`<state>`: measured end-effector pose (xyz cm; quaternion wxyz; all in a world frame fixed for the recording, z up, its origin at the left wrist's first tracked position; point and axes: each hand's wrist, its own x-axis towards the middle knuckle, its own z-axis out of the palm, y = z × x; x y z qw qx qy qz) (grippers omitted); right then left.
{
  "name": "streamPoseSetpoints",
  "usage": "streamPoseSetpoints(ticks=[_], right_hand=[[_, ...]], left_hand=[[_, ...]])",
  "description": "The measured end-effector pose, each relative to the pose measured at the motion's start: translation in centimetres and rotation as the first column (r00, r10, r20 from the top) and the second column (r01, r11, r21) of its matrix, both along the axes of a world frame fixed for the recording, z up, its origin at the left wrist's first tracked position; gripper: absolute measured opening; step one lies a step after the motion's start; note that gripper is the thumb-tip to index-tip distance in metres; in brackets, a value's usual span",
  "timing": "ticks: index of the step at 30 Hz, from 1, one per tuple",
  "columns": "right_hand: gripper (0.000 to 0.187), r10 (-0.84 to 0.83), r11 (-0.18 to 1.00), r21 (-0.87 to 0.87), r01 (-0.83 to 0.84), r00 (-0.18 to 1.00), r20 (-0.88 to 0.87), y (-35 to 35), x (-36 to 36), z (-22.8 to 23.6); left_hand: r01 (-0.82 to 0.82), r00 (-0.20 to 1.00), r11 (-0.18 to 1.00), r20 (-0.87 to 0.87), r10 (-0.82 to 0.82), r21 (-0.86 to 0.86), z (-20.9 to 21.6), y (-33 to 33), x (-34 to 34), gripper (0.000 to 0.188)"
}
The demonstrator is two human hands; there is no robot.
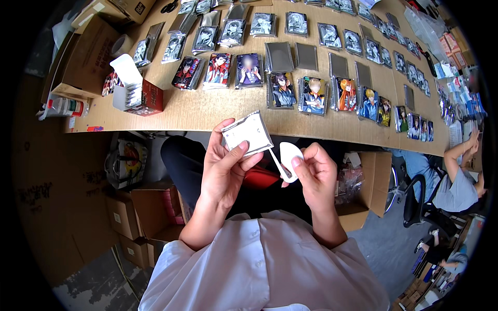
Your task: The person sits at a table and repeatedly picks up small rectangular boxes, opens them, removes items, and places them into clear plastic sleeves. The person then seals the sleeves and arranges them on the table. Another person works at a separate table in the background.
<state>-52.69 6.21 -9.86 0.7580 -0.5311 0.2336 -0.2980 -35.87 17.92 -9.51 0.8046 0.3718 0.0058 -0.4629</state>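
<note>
White packet (254, 129) pinched between left hand's (225, 163) thumb and fingers, above fingertips; top edge slants up to right. Right hand (317, 168) grips white tool (289, 154) at rounded head; slim prong's long axis runs up-left, tip at packet's lower right corner. Packet overlaps table (202, 111) edge in view; bare strip separates it from card stacks (281, 90).
</note>
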Motion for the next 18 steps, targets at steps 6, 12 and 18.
streamPoseSetpoints(ticks=[6, 12, 18], right_hand=[[0.017, -0.008, 1.000, -0.008, 0.008, 1.000, 0.006, 0.10, 0.13, 0.11], [0.018, -0.021, 1.000, -0.023, 0.020, 1.000, -0.019, 0.09, -0.03, -0.11], [0.017, -0.021, 1.000, -0.017, 0.021, 1.000, -0.018, 0.16, -0.03, -0.11]], left_hand=[[-0.016, 1.000, 1.000, 0.007, 0.016, -0.003, 0.14, 0.13, -0.07, 0.059], [-0.010, 1.000, 1.000, -0.010, 0.010, -0.008, -0.10, 0.34, 0.11, 0.060], [-0.021, 0.999, 1.000, 0.029, 0.021, 0.009, -0.13, 0.37, -0.02, 0.060]])
